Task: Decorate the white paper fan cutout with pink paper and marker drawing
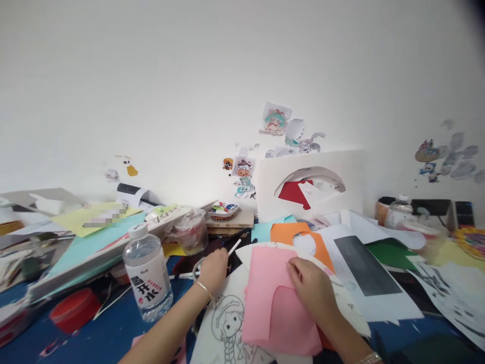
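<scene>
My left hand [215,270] is closed, its fingers partly hidden, around a thin white stick [234,246] that juts out past the fingertips. A white loop [196,268] shows beside the wrist; I cannot tell whether it belongs to the same thing. My right hand [310,283] pinches the upper right part of a pink sheet of paper [259,283], which has a curved cut edge and a folded-over layer. Under the pink paper lies a white sheet with a line drawing [229,323] of a figure with a braid.
A water bottle [147,275] stands left of my left forearm, near a red lid [75,309]. Orange paper [280,233], a white sheet with a black rectangle [366,265] and a white foam board [310,162] with an arched opening lie or stand beyond. Papers and a plastic cup [191,230] crowd the left.
</scene>
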A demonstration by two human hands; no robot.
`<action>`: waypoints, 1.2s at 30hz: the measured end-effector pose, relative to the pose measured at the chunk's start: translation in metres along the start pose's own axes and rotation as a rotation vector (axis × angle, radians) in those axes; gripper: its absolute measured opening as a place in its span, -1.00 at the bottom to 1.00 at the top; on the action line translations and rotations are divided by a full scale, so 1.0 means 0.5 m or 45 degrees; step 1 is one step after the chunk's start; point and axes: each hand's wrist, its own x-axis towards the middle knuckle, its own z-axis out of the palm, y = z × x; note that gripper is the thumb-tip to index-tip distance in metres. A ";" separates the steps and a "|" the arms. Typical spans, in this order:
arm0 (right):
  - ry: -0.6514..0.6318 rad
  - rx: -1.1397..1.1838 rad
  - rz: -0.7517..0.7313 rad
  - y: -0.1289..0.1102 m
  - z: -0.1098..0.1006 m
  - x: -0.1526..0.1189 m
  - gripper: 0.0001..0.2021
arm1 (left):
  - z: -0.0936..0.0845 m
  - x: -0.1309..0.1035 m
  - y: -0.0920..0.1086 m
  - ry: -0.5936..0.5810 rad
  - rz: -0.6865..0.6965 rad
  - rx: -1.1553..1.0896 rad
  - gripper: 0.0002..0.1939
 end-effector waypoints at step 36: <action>-0.306 1.015 0.351 -0.087 -0.008 -0.015 -0.74 | 0.010 -0.131 0.078 -0.039 0.358 -1.352 -0.81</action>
